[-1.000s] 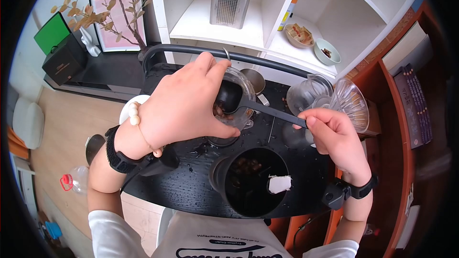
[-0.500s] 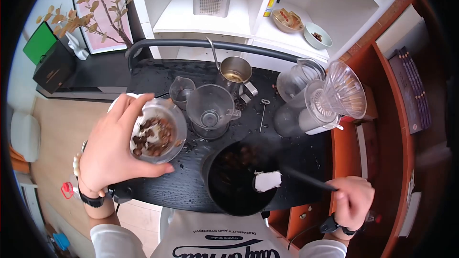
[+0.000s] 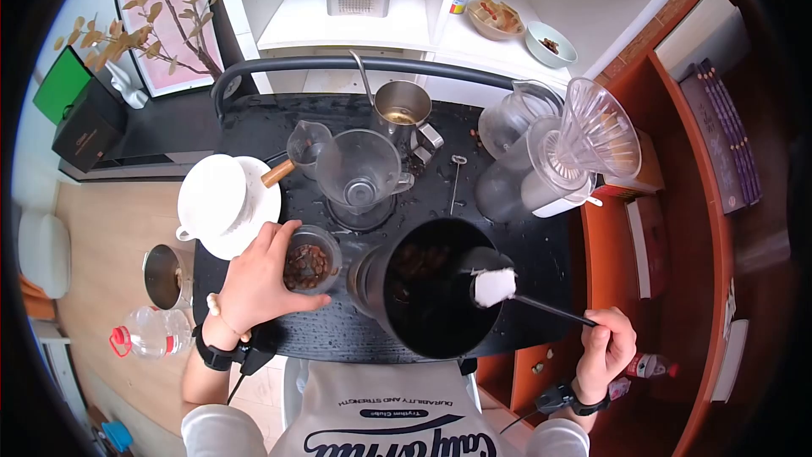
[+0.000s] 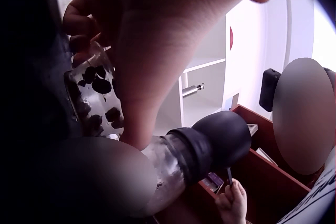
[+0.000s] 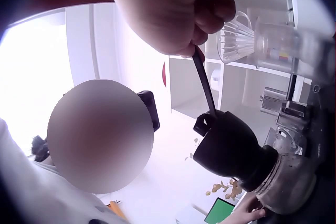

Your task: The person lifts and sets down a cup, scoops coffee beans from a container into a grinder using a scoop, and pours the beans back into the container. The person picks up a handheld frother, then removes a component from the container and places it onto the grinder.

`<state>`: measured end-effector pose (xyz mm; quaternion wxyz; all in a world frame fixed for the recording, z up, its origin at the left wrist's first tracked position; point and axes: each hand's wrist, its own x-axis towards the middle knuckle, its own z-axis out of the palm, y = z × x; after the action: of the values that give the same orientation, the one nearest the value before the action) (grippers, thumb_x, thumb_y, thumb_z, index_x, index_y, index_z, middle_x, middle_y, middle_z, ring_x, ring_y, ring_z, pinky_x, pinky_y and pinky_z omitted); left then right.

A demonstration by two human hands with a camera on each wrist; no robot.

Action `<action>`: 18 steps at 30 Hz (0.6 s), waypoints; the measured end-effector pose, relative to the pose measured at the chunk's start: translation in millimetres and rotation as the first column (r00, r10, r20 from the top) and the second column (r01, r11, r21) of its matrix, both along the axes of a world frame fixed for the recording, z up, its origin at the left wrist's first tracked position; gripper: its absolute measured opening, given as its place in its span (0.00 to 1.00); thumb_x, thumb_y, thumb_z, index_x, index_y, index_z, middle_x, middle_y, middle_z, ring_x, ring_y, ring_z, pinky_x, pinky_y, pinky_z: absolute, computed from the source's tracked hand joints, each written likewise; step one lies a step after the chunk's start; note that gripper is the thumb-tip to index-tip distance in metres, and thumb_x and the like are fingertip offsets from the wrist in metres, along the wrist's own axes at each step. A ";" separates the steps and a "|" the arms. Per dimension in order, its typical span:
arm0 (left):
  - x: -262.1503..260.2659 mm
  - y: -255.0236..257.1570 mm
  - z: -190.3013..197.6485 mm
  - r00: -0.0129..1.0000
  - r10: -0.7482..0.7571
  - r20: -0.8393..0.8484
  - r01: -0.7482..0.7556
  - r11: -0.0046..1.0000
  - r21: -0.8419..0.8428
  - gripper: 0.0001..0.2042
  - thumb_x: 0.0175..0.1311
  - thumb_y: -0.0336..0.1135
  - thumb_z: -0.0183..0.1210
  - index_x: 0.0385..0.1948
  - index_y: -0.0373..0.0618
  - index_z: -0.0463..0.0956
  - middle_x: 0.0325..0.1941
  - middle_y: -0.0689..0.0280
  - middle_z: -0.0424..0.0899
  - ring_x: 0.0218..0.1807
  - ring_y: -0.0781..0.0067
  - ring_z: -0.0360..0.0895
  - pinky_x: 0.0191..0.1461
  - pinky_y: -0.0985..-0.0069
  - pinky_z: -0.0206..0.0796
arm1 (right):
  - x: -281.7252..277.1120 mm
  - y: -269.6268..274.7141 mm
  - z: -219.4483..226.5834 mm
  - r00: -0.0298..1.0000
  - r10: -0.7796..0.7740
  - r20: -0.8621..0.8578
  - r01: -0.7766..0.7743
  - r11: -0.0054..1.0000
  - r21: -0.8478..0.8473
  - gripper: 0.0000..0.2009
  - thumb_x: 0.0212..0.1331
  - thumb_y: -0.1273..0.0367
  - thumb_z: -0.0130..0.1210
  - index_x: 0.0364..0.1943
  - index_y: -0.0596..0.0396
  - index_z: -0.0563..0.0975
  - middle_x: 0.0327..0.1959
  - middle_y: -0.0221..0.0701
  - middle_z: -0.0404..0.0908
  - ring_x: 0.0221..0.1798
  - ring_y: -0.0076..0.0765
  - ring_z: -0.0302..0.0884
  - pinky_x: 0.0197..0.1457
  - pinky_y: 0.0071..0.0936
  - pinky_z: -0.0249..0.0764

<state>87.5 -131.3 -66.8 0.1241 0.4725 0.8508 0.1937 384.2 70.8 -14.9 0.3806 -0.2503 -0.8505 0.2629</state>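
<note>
Head view — left fingers (image 3: 282,242) wide around a clear cup (image 3: 336,262) of beans (image 3: 307,268), right fingers (image 3: 607,319) tight on a black handle (image 3: 554,309).

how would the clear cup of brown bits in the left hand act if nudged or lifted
The clear cup probably feels stiff: its rim looks round despite the grip of the left hand. Its loose brown bits would likely slide or spill if tipped, as the top looks open. It may be slippery, since the black table looks wet.
</note>
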 end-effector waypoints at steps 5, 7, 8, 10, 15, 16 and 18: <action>0.7 0.9 -18.1 0.998 0.045 -0.041 -0.044 0.999 0.033 0.44 0.27 0.51 0.68 0.51 0.37 0.61 0.41 0.57 0.67 0.41 0.59 0.71 0.42 0.70 0.66 | -14.4 -6.0 -4.8 0.995 0.056 -0.088 -0.052 0.998 0.046 0.10 0.55 0.66 0.51 0.28 0.60 0.75 0.16 0.32 0.72 0.15 0.27 0.65 0.19 0.20 0.59; 2.2 1.4 -18.2 0.997 0.052 -0.061 -0.050 0.998 0.036 0.44 0.28 0.51 0.68 0.52 0.37 0.60 0.42 0.57 0.67 0.43 0.59 0.71 0.43 0.70 0.66 | -26.5 -5.8 -2.2 0.984 0.152 -0.093 -0.133 0.975 0.180 0.07 0.53 0.70 0.52 0.28 0.61 0.75 0.15 0.32 0.70 0.14 0.29 0.64 0.18 0.21 0.59; 3.2 0.9 -18.6 0.995 0.062 -0.081 -0.059 0.998 0.037 0.45 0.28 0.50 0.68 0.53 0.36 0.59 0.43 0.57 0.67 0.44 0.58 0.70 0.43 0.70 0.66 | -29.4 -5.5 -1.1 0.984 0.153 -0.092 -0.135 0.974 0.180 0.07 0.53 0.70 0.52 0.28 0.61 0.75 0.15 0.32 0.70 0.14 0.29 0.64 0.18 0.21 0.59; 3.6 -0.9 -21.0 0.992 0.041 -0.123 -0.038 0.999 0.030 0.46 0.29 0.49 0.68 0.54 0.35 0.57 0.46 0.56 0.66 0.47 0.58 0.68 0.45 0.70 0.65 | -34.9 -6.4 0.5 0.977 0.163 -0.134 -0.125 0.958 0.259 0.07 0.54 0.69 0.52 0.28 0.61 0.74 0.15 0.31 0.69 0.14 0.29 0.63 0.18 0.21 0.60; 10.6 -3.4 -8.6 0.994 0.002 -0.106 0.005 0.998 0.062 0.47 0.28 0.44 0.69 0.56 0.34 0.55 0.54 0.53 0.61 0.56 0.54 0.60 0.54 0.70 0.59 | -42.1 -7.7 -7.2 0.917 0.021 -0.398 0.047 0.986 0.160 0.12 0.59 0.64 0.47 0.32 0.63 0.72 0.15 0.29 0.65 0.14 0.19 0.56 0.16 0.16 0.49; 14.2 -3.6 -0.9 0.997 0.000 -0.079 0.010 0.993 0.115 0.47 0.28 0.43 0.70 0.56 0.35 0.55 0.56 0.52 0.59 0.58 0.52 0.58 0.57 0.67 0.56 | -44.4 -8.1 -9.2 0.894 -0.031 -0.447 0.090 0.990 0.113 0.12 0.60 0.65 0.46 0.33 0.62 0.72 0.15 0.27 0.64 0.14 0.16 0.55 0.17 0.14 0.46; 19.3 -5.2 13.0 0.999 -0.005 -0.052 0.013 0.986 0.166 0.46 0.28 0.42 0.70 0.56 0.35 0.55 0.59 0.51 0.57 0.60 0.50 0.55 0.60 0.65 0.53 | -31.9 -4.7 -15.4 0.923 -0.137 -0.361 0.136 0.990 -0.027 0.11 0.60 0.65 0.46 0.35 0.62 0.72 0.15 0.23 0.63 0.15 0.12 0.53 0.16 0.13 0.45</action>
<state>106.8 -136.5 -53.8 0.0633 0.4899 0.8324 0.2514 352.3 66.1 -30.3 0.5478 -0.2565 -0.7462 0.2780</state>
